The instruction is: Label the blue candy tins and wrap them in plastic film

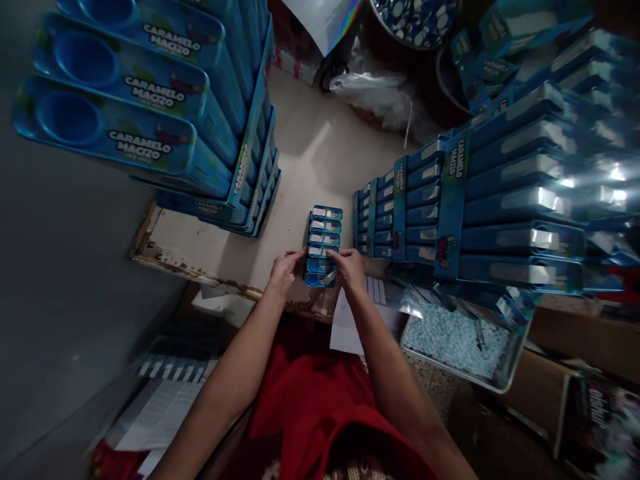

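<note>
A small blue tray of candy packs (323, 227) stands on the table in front of me, the packs in a row. The upper packs carry pale shiny stickers, while the two nearest show bare round blue hollows. My left hand (287, 268) closes its fingertips on the tray's left side. On the right, my right hand (350, 267) has its fingers pinched over the packs, with a fingertip at the fourth one. A small silvery sticker (330, 277) shows beneath those fingers; its exact hold is partly hidden.
Stacked blue candy trays (245, 160) rise at the left, and more trays (450, 193) stand at the right. Behind are a plastic bag (370, 90) and a tub of small round pieces (415, 20). A metal tray of pale blue bits (455, 340) sits lower right, near white papers (345, 327).
</note>
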The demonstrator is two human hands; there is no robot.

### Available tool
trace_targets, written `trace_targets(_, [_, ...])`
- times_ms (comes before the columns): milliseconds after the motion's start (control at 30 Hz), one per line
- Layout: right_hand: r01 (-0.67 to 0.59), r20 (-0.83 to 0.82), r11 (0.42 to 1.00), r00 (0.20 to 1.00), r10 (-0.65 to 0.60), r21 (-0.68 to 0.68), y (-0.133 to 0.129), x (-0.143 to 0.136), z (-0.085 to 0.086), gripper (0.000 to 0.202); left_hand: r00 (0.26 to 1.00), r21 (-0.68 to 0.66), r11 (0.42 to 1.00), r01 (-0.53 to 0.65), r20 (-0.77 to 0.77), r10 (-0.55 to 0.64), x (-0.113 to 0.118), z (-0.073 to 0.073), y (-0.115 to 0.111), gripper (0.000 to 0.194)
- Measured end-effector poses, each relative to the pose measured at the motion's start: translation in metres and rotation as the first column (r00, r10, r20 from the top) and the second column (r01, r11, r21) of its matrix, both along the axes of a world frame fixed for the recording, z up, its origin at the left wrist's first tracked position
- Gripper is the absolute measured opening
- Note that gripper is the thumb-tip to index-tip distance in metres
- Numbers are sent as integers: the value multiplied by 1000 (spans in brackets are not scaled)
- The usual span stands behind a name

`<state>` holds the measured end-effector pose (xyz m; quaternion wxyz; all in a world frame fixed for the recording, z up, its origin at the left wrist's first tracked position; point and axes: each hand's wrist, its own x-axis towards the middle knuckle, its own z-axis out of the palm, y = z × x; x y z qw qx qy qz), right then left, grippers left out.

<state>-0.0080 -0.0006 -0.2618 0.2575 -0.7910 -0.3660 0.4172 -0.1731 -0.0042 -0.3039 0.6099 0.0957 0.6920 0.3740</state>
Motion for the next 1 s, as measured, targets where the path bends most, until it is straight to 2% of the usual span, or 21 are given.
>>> trace_targets(67, [27,23,999,999,-27,24,-3,2,8,44,990,-6,998,-65,-123,64,-1,6,-2,32])
trace_targets(133, [50,20,997,999,-51,62,-5,2,20,44,953,58,994,-92,-285,105,-4,21,-11,29])
trace_targets(200, [76,-30,992,997,-73,98,-7,-2,32,44,906,163,987,-6,-417,75,-7,44,-27,25])
trace_targets(233, [92,-70,990,994,-85,109,-8,-4,37,44,904,199,978,68,-427,24,-7,56,-36,27])
trace_targets(267, [113,-113,987,988,-100,112,-8,-7,40,45,926,215,967,135,-375,-46,-5,67,-46,34])
trace_targets(333, [150,-196,984,972,-129,96,-8,-14,44,46,978,196,961,197,-112,-178,2,87,-64,47])
trace_targets(400, [154,-244,985,961,-132,75,-7,-20,46,47,972,152,973,174,131,-195,12,97,-76,52])
trace_targets(433, [151,-253,986,959,-129,72,-8,-22,46,47,969,136,981,138,186,-162,17,100,-80,51])
trace_targets(533, [156,-306,984,944,-123,84,-13,-20,50,45,979,113,994,4,201,-26,22,96,-84,42])
trace_targets(600, [151,-405,987,907,-115,59,-21,-13,53,46,986,107,994,-17,164,-1,15,89,-82,41])
trace_targets(700, [116,-528,993,843,-100,-3,-37,-6,54,59,991,149,980,130,-9,-130,-6,79,-76,39])
trace_targets(767, [137,-526,991,843,-114,5,-44,-6,50,55,962,170,953,252,-151,-227,-19,74,-67,36])
trace_targets(867, [202,-417,974,898,-142,103,-46,-16,39,46,868,111,906,408,-355,-347,-29,67,-51,32])
trace_targets(1000, [161,-209,971,970,-122,177,-38,-28,23,39,700,-22,842,539,-545,-462,-30,60,-30,27])
